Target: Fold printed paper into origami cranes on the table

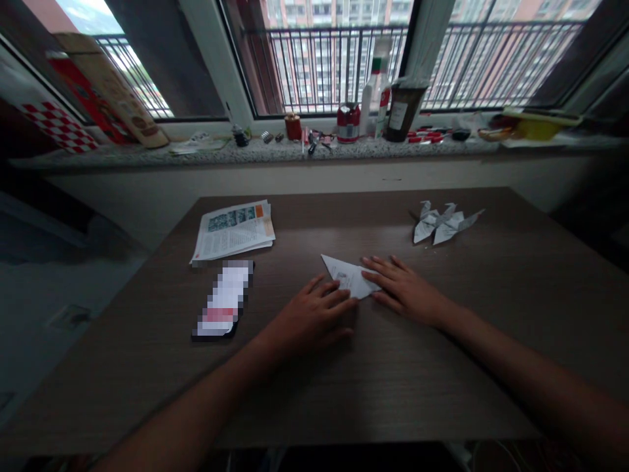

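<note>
A folded piece of printed paper [346, 274], pointed at its upper left end, lies flat on the brown table [422, 387]. My left hand [322, 309] rests at its lower left edge, fingers apart and fingertips touching it. From the right, my right hand [400, 288] lies with outstretched fingers over the paper's right end, which is partly hidden under them. Neither hand is closed around anything. Toward the back right of the table stand folded paper cranes [439, 224].
Printed sheets [233, 229] lie in a stack at the back left, with a phone [223, 301] in front of them. Along the stone windowsill [206, 154] stand a red can [348, 122], a clear bottle [376, 98], a dark cup [403, 111] and a yellow container [538, 124].
</note>
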`<act>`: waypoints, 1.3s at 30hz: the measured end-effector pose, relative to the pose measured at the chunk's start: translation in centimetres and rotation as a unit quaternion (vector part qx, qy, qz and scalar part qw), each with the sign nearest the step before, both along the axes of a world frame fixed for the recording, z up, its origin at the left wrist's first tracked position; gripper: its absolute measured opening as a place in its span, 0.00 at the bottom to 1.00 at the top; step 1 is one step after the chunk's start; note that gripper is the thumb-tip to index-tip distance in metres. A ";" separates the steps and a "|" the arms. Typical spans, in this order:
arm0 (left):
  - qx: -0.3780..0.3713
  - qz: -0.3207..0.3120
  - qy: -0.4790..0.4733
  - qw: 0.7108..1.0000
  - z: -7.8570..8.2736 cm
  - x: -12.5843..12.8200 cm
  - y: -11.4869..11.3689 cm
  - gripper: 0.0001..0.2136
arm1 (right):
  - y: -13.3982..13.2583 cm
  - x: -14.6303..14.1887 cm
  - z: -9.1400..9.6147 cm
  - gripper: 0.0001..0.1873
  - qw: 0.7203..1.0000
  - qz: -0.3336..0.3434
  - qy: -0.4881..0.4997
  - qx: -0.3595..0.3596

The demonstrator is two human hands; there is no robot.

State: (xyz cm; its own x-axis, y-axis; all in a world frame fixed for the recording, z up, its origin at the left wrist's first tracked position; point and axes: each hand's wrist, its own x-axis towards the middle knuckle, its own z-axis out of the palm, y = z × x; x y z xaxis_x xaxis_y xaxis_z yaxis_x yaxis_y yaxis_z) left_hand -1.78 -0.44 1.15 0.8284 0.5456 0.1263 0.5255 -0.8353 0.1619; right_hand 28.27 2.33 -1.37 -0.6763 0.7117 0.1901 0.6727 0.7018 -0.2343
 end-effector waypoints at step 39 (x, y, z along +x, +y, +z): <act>-0.033 0.085 -0.053 0.994 -0.3 1.6 1.1 0.23 | -1.0 0.1 0.3 0.15 0.985 0.018 0.159 -0.060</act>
State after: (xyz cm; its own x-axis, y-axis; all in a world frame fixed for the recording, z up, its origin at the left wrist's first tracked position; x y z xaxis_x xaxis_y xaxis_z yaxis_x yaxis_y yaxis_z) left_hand -0.20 0.62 0.86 0.7071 0.6868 0.1683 0.6354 -0.7216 0.2751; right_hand 28.40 1.31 -1.08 -0.6214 0.7188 0.3117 0.5271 0.6779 -0.5124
